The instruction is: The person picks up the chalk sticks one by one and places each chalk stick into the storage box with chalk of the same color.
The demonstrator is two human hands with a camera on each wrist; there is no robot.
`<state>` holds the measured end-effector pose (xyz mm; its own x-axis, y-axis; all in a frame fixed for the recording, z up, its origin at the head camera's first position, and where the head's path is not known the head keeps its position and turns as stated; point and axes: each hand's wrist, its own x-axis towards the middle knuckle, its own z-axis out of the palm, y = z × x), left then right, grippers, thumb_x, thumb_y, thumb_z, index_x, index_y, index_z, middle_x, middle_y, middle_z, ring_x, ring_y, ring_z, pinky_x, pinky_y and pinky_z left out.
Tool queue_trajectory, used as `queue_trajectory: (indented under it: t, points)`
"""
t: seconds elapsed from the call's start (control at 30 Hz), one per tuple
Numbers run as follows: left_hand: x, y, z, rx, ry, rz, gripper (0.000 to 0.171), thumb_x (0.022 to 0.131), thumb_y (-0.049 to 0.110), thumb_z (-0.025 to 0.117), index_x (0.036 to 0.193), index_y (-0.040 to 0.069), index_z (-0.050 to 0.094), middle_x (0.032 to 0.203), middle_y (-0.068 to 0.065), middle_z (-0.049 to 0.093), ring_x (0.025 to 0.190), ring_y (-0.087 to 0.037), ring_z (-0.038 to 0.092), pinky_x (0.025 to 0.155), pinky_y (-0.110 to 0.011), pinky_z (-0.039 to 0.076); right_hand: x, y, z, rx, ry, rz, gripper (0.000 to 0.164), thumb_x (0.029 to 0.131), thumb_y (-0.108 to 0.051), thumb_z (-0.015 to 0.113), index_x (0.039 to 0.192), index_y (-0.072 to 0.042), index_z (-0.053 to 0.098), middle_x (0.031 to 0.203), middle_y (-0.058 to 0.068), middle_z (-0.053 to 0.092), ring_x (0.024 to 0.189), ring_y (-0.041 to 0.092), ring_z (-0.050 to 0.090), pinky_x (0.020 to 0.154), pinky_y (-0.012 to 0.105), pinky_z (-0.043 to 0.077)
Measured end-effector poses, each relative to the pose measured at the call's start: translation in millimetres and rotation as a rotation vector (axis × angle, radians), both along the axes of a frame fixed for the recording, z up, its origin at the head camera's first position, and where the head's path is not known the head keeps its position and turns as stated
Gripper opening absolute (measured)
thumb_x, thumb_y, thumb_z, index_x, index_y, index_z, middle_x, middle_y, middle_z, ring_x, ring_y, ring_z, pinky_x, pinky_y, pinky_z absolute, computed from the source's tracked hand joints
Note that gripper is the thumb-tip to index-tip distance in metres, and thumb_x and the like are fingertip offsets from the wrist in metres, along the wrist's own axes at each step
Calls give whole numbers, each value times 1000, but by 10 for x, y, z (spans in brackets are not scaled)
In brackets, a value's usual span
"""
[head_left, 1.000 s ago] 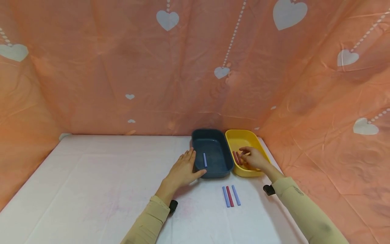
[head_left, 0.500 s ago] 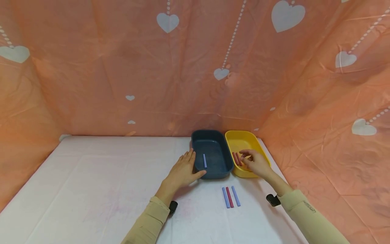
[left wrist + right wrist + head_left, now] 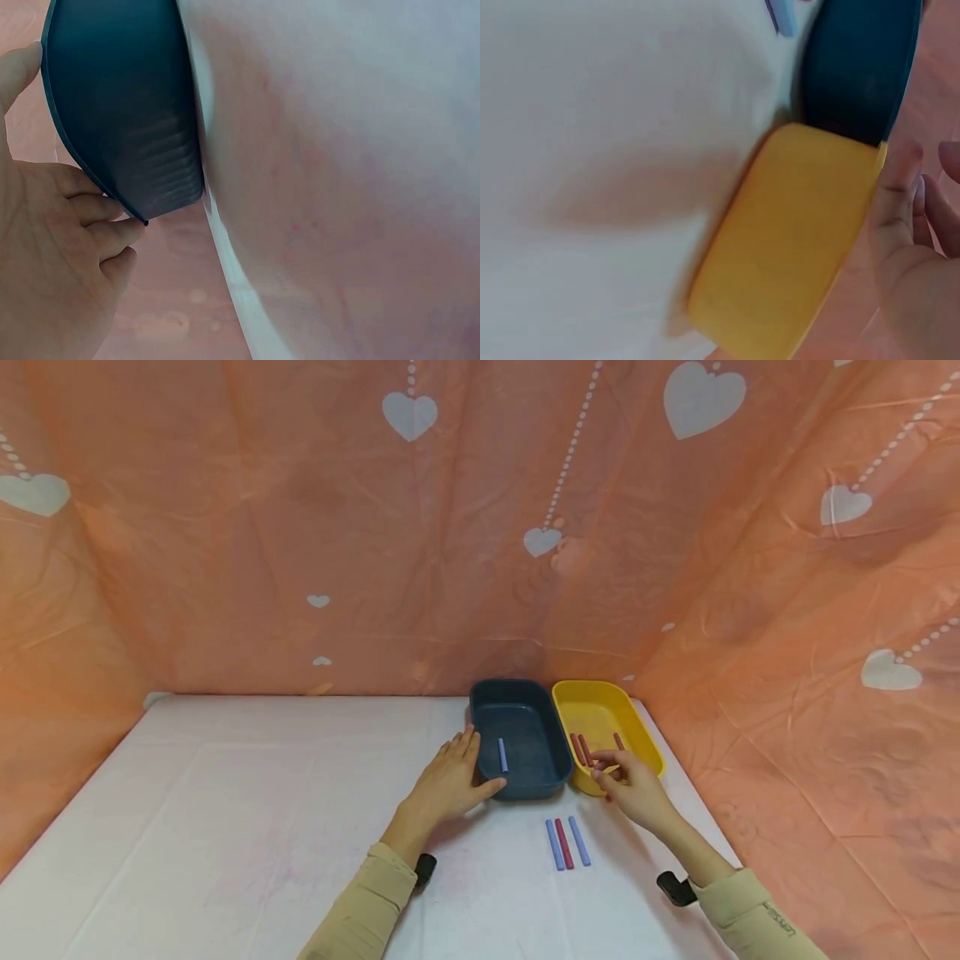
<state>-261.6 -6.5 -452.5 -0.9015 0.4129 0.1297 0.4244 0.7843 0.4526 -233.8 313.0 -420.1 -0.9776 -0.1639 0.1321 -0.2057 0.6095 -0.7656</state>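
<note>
My left hand [image 3: 442, 781] rests along the left rim of a dark blue tray [image 3: 558, 752], fingers straight, thumb by its near corner. Inside that tray lies one blue chalk stick [image 3: 503, 755]. Over the near end of a yellow tray [image 3: 654, 747] hovers my right hand [image 3: 633, 789], its fingers loosely bent with nothing between them. Two red chalk sticks [image 3: 586, 750] lie at the yellow tray's left side, and another red chalk stick [image 3: 618, 741] shows beyond my fingers. In the right wrist view, the right hand [image 3: 919, 255] is beside the yellow tray's rim.
On the white table [image 3: 262, 810], in front of the trays, lie a blue chalk [image 3: 554, 844], a red chalk [image 3: 564, 843] and a second blue chalk [image 3: 580, 841]. The trays stand side by side near the orange heart-print backdrop [image 3: 420, 552].
My right hand has drawn back from inside the yellow tray towards its near rim. A red chalk stick at that tray's right now shows. The left hand stays still.
</note>
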Motion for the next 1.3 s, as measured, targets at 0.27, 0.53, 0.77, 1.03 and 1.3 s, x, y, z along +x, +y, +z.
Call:
queue_trajectory:
  t: [0.27, 0.53, 0.77, 1.03, 1.3]
  points:
    - [-6, -21, -4, -7, -8, 6, 99, 98, 62, 59, 161, -6, 26, 171, -21, 18, 157, -38, 22, 127, -50, 20, 141, -44, -136, -35, 0, 7, 30, 98, -1, 68, 127, 6, 66, 104, 15, 63, 78, 23, 61, 63, 23, 58]
    - [-11, -30, -2, -6, -10, 3, 99, 98, 62, 59, 161, -7, 26, 171, -22, 18, 157, -38, 22, 127, -51, 20, 254, -100, -248, -56, -40, 15, 30, 96, 0, 71, 124, 7, 66, 97, 10, 61, 77, 19, 61, 62, 22, 57]
    - [-6, -21, 10, 4, 2, 4, 97, 98, 61, 60, 160, -8, 28, 170, -23, 20, 156, -39, 24, 126, -51, 22, 298, -132, -366, 5, -80, 82, 29, 95, -2, 71, 122, 8, 66, 93, 7, 62, 71, 14, 62, 62, 23, 57]
    - [4, -12, 37, 4, -1, 3, 97, 98, 60, 61, 160, -8, 28, 170, -23, 20, 156, -40, 24, 127, -51, 21, 308, -194, -393, 115, -124, 115, 27, 93, -4, 73, 118, 3, 68, 89, 3, 60, 71, 15, 54, 59, 21, 48]
    - [-1, -6, 21, 1, 1, -7, 97, 98, 61, 60, 160, -7, 29, 170, -23, 20, 156, -39, 24, 127, -51, 21, 312, -207, -414, 180, -141, 115, 25, 92, -4, 75, 116, 0, 71, 93, 3, 59, 74, 17, 51, 61, 22, 45]
